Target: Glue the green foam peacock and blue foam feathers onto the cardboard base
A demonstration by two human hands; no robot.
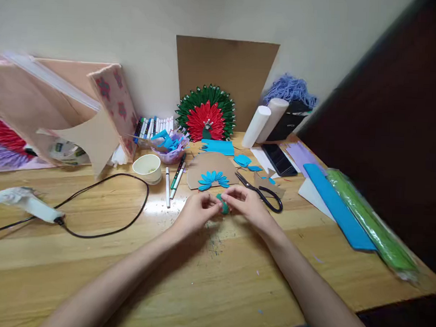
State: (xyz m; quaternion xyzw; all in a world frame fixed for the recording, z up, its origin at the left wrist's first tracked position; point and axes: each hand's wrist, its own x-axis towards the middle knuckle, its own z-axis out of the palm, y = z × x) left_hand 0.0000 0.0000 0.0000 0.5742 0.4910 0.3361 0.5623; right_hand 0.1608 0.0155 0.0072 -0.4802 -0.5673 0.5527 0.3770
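Observation:
Both my hands meet over the middle of the wooden table (91, 254). My left hand (194, 213) and my right hand (247, 203) pinch a small dark green paper piece (223, 204) between their fingertips. Just beyond them lies a brown cardboard cut-out (208, 165) with a fan of blue paper petals (213, 179) glued on it. Black scissors (262, 192) rest right of my right hand.
A glue gun (24, 202) with a black cable (103, 226) lies at left. A paper cup (147, 167), pens (174, 178), a bowl of blue scraps (170, 147), a finished peacock fan (206, 114), a phone (279, 159), and blue (337, 205) and green sheets (370, 223) lie around.

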